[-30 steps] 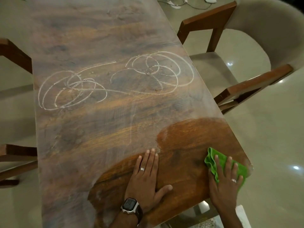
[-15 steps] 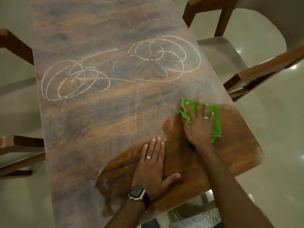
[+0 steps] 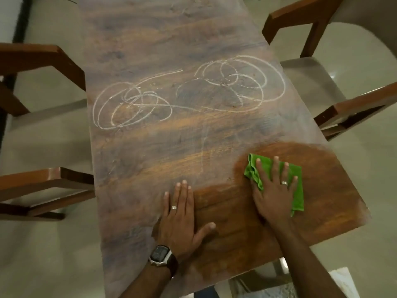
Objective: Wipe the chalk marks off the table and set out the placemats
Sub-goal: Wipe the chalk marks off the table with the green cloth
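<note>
A long wooden table [image 3: 163,39] carries white chalk scribbles: one looping tangle at the middle left [image 3: 131,108] and another at the middle right [image 3: 240,82]. The rest of the top looks hazy with chalk dust, except a darker, clean patch [image 3: 322,190] at the near right corner. My right hand [image 3: 272,190] presses flat on a green cloth [image 3: 297,194] lying on that clean patch. My left hand [image 3: 181,214], wearing a ring and a wristwatch, rests flat on the table beside it, fingers together, holding nothing. No placemats are in view.
Wooden-framed chairs with pale cushions stand along both long sides: two on the left [image 3: 43,59] [image 3: 45,183] and one on the right [image 3: 352,108]. The floor is glossy pale tile. A white patterned object [image 3: 343,282] shows below the table's near edge.
My right hand with the green cloth swept from the near right corner up toward the middle, then back slightly right. The clean patch has widened. My left hand stayed put.
</note>
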